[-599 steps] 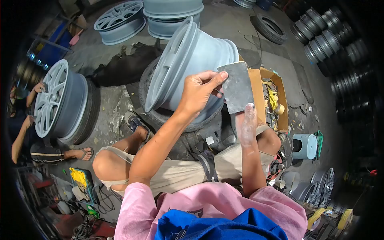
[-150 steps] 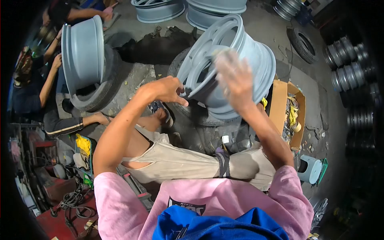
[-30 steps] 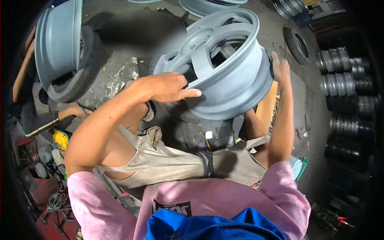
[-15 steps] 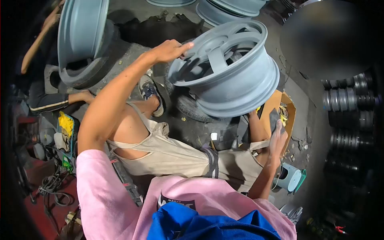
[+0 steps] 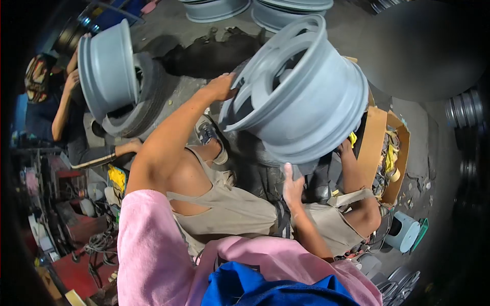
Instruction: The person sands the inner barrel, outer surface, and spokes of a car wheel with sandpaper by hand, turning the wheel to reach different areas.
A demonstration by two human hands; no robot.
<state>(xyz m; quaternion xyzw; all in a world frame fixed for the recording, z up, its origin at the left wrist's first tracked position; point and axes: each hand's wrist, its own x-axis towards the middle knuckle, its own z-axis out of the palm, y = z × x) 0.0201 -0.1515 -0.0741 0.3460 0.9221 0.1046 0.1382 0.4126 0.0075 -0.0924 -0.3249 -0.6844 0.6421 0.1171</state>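
A grey wheel rim (image 5: 306, 109) is tilted up in front of me, its spoked face turned to the left. My left hand (image 5: 222, 86) is closed around the edge of that face at its upper left. Below the rim, my right hand (image 5: 293, 187) has its thumb and a finger stretched out, and a fingertip reaches the rim's lower edge. No tool shows in the right hand; its other fingers are partly hidden. Beneath the rim a dark tyre (image 5: 255, 148) is mostly covered.
On the left a co-worker (image 5: 51, 102) holds another grey rim (image 5: 107, 71) over a tyre (image 5: 148, 97). A dark animal (image 5: 214, 53) lies behind. To the right are a cardboard box (image 5: 371, 145) with scraps and a light-blue container (image 5: 403, 232). More rims (image 5: 217, 10) stand at the back.
The wheel rim has tilted further up and its face has turned left. My right hand has moved left from the box to below the rim; the dark pad it held is out of sight.
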